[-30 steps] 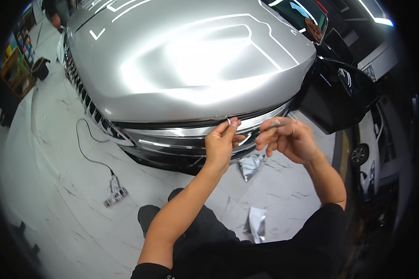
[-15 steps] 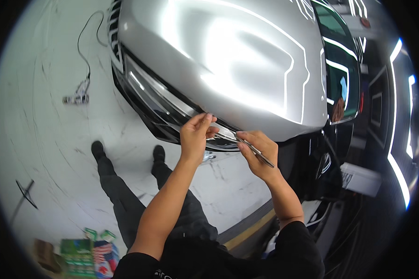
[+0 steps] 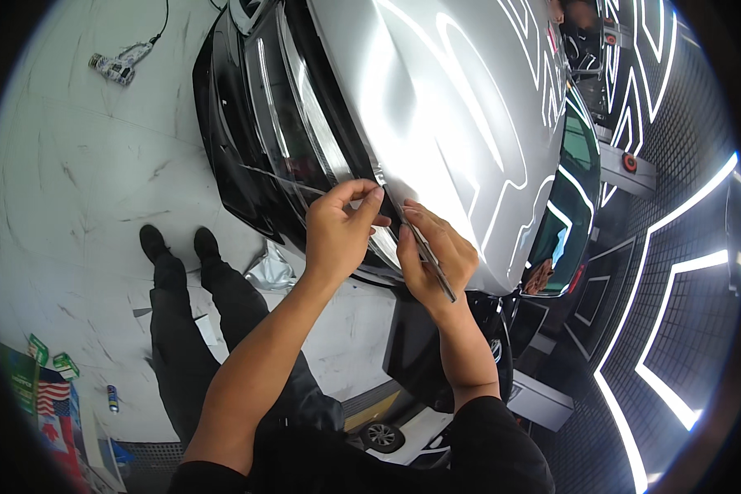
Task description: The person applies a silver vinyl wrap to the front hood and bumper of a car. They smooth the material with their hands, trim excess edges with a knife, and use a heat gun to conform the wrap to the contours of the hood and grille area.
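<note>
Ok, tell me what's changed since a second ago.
The right hand has moved in toward the left hand, its slim tool now by the silver hood. A thin strip now trails from the left hand over the headlight. The left hand still pinches at the hood's edge.

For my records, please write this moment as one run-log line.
left hand: pinching thin strip; right hand: holding slim metal tool; place: edge of silver hood

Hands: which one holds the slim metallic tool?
The right hand: the slim metallic tool slants across it. The left hand shows no such tool; a thin pale strip trails from it.
</note>
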`<state>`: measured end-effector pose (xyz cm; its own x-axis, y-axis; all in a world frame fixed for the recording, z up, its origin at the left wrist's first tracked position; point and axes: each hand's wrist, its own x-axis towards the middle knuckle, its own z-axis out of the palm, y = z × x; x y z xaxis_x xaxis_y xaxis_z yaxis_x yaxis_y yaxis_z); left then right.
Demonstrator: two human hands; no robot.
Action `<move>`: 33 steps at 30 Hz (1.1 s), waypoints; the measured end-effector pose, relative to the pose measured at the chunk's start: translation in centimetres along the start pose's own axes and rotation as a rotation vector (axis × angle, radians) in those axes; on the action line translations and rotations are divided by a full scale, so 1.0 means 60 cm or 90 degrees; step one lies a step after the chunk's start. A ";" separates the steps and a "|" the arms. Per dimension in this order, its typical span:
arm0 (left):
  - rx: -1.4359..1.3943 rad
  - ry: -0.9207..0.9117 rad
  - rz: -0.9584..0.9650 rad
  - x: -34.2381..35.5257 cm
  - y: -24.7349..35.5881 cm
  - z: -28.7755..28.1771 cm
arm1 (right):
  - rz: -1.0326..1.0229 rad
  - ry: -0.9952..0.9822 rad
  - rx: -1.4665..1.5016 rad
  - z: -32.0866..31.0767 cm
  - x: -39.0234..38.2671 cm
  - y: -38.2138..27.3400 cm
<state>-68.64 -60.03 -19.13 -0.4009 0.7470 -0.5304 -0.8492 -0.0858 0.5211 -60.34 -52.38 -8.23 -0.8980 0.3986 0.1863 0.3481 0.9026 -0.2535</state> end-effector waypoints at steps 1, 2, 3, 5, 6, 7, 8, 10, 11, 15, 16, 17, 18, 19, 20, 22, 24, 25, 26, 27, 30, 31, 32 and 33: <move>-0.004 0.003 0.011 0.002 -0.006 0.001 | -0.009 -0.006 -0.003 0.000 0.001 0.003; -0.008 0.007 0.021 0.004 -0.011 0.002 | -0.019 -0.013 -0.005 0.001 0.002 0.007; 0.002 0.015 0.037 0.005 -0.014 0.003 | -0.019 -0.026 -0.008 0.002 0.002 0.009; 0.023 0.033 0.068 0.006 -0.016 0.007 | -0.021 -0.054 -0.014 0.004 0.002 0.013; 0.021 0.038 0.068 0.007 -0.017 0.008 | -0.039 -0.053 -0.017 0.006 0.003 0.017; 0.020 0.043 0.068 0.005 -0.018 0.008 | -0.057 -0.053 -0.021 0.006 0.005 0.020; 0.019 0.048 0.066 0.006 -0.020 0.009 | -0.074 -0.053 -0.024 0.008 0.007 0.024; 0.023 0.060 0.102 0.007 -0.022 0.011 | -0.111 -0.051 -0.032 0.010 0.008 0.031; 0.024 0.063 0.100 0.004 -0.021 0.010 | -0.120 -0.050 -0.040 0.010 0.006 0.031; 0.019 0.067 0.123 0.007 -0.027 0.011 | -0.153 -0.055 -0.052 0.010 0.012 0.033; 0.018 0.065 0.124 0.007 -0.027 0.010 | -0.156 -0.057 -0.051 0.009 0.013 0.033; 0.017 0.062 0.125 0.007 -0.027 0.010 | -0.158 -0.058 -0.049 0.008 0.012 0.032; 0.015 0.059 0.126 0.007 -0.027 0.010 | -0.161 -0.059 -0.049 0.006 0.012 0.031; 0.016 0.059 0.129 0.007 -0.027 0.009 | -0.159 -0.060 -0.049 0.007 0.013 0.029; 0.018 0.060 0.131 0.007 -0.027 0.009 | -0.157 -0.060 -0.050 0.008 0.013 0.026; 0.018 0.059 0.129 0.006 -0.028 0.009 | -0.152 -0.063 -0.057 0.009 0.013 0.023; 0.019 0.059 0.119 0.005 -0.025 0.009 | -0.146 -0.064 -0.069 0.011 0.010 0.022; 0.014 0.057 0.119 0.004 -0.025 0.008 | -0.147 -0.062 -0.073 0.010 0.010 0.021; 0.010 0.056 0.118 0.004 -0.024 0.008 | -0.147 -0.061 -0.077 0.008 0.010 0.019; 0.005 0.054 0.117 0.003 -0.025 0.008 | -0.148 -0.060 -0.082 0.007 0.009 0.018; 0.016 0.051 0.128 0.004 -0.027 0.008 | -0.136 -0.047 -0.079 0.013 0.008 0.022; 0.017 0.052 0.129 0.004 -0.027 0.008 | -0.139 -0.046 -0.082 0.014 0.009 0.023; 0.018 0.054 0.131 0.004 -0.027 0.008 | -0.142 -0.044 -0.085 0.015 0.009 0.024; 0.020 0.056 0.133 0.004 -0.026 0.008 | -0.145 -0.042 -0.087 0.016 0.010 0.025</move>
<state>-67.20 -59.39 -19.74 -0.5959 0.6552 -0.4644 -0.7341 -0.2100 0.6457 -60.62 -50.97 -9.41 -0.9713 0.1754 0.1605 0.1643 0.9831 -0.0803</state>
